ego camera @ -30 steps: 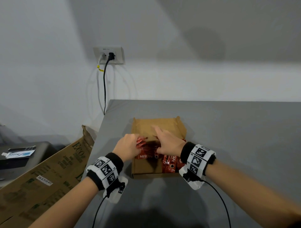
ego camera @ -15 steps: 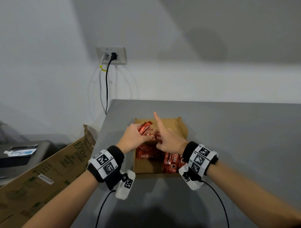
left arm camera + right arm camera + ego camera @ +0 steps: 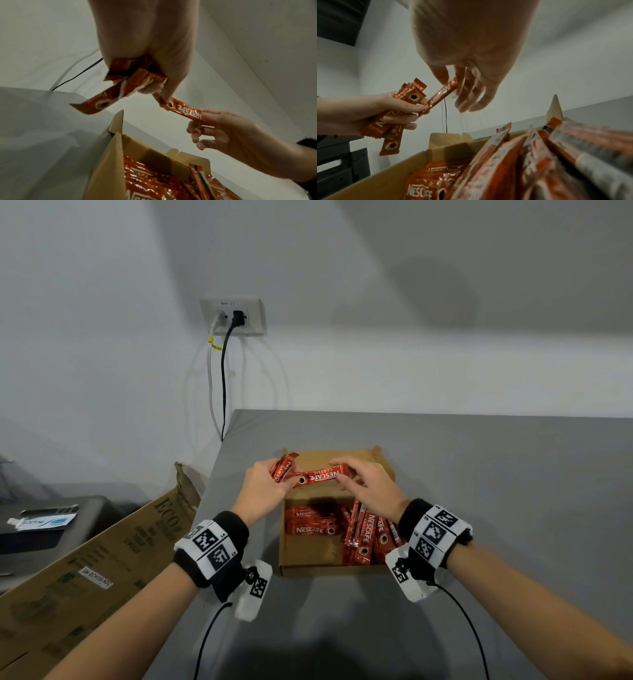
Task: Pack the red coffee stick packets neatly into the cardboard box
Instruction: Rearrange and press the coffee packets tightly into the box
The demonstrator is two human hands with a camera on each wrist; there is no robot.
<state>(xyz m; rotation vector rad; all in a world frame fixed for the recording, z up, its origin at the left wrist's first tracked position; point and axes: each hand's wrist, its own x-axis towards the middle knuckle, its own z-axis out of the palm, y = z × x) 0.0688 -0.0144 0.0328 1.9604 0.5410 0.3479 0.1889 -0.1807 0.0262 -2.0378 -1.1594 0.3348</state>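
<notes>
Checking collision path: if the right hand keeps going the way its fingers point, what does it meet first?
The right hand points leftward along the single coffee stick it pinches, so it would likely meet the left hand and its bundle of sticks first. Depth unclear.

A red coffee stick (image 3: 320,475) is held flat above the open cardboard box (image 3: 310,554) by the left hand (image 3: 263,491) and the right hand (image 3: 371,489). More sticks (image 3: 283,467) are gripped in the left hand. Other red packets (image 3: 363,534) are seen lying inside the box on the grey table (image 3: 496,508).
</notes>
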